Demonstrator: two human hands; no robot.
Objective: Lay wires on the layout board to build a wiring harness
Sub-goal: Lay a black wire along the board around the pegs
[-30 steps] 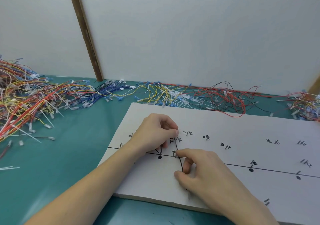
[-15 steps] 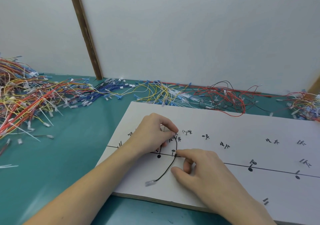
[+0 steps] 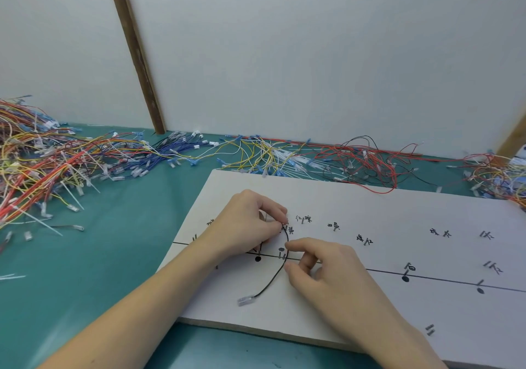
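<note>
Heaps of loose wires (image 3: pixel 57 169) are sprawling across the green table (image 3: pixel 113 255), behind and left of the white layout board (image 3: pixel 370 297). One thin black wire (image 3: pixel 274 279) is lying on the board's left part, arcing from a labelled pin down to a clear terminal (image 3: pixel 247 301) near the front edge. The left hand (image 3: pixel 244 223) is pinching the wire's upper end at the pin, fingers curled tight. The right hand (image 3: pixel 316 269) is nipping the wire mid-run between thumb and forefinger, beside the black dot on the drawn line. Doing this well probably means keeping the top anchored while easing the slack along the marked route. The handwritten labels are too small to read, and the left fingers are hiding the pin itself.
</note>
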